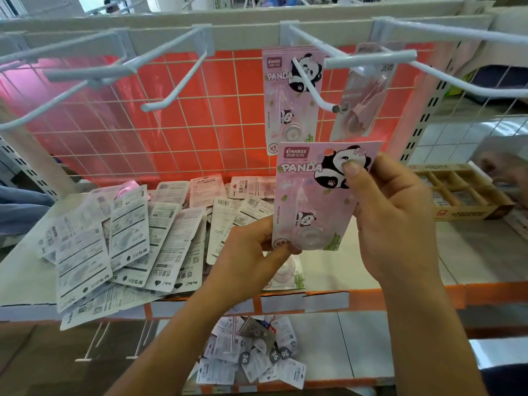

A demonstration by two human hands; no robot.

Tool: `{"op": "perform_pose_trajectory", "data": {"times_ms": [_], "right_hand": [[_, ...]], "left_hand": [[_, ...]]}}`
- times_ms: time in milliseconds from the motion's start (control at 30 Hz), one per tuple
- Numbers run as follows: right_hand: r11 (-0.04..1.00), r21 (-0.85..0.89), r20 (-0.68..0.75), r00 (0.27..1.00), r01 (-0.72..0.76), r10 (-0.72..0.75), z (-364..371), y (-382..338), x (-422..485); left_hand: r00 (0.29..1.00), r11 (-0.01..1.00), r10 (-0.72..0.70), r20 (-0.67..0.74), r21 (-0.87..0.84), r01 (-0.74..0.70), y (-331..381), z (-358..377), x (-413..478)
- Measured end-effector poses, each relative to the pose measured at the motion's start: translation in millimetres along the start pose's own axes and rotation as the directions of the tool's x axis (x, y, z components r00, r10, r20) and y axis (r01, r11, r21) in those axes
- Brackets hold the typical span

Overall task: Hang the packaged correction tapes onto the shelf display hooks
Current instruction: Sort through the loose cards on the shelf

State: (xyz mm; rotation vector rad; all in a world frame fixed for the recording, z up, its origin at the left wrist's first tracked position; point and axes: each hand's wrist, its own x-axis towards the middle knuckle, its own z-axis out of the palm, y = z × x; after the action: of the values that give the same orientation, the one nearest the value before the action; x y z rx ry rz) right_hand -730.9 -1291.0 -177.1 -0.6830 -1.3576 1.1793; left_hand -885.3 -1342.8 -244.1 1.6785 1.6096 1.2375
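Head view of a display shelf. Both hands hold one pink panda-print correction tape pack (320, 195) upright, print side toward the camera, above the right part of the white shelf (357, 270) and just below the hanging stock. The left hand (251, 252) pinches the pack's lower left corner, thumb on the front and fingers curled behind. The right hand (394, 218) grips the upper right edge, thumb pressed on the printed panda and fingers behind the card. Farther back, matching hung panda packs (285, 101) sit on a white hook (314, 92). To their right a tilted pink pack (363, 101) hangs from a neighbouring hook (371, 60). More white hooks (171, 84) project at the left, in front of the wire grid (200, 124). A loose pile of packs (128, 238), most of them showing their printed backs, covers the left of the shelf. One more panda pack (285, 275) lies flat under the held one. A cardboard box (463, 195) stands at the far right. More packs (257, 355) lie on the lower level near the camera.
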Motion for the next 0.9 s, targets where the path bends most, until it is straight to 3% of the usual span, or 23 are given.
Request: {"op": "perform_pose_trajectory", "data": {"times_ms": [333,900], "right_hand": [[0.978,-0.021,0.018,0.978,0.207,-0.206,4.3,-20.1,5.8],[0.975,-0.076,-0.033,0.977,0.208,-0.211,10.5,-17.1,20.9]], "left_hand": [[0.995,0.995,0.091,-0.044,0.034,-0.09,23.9,-11.9,3.8],[0.993,0.994,0.111,-0.031,0.018,-0.11,18.0,-12.3,12.5]]}}
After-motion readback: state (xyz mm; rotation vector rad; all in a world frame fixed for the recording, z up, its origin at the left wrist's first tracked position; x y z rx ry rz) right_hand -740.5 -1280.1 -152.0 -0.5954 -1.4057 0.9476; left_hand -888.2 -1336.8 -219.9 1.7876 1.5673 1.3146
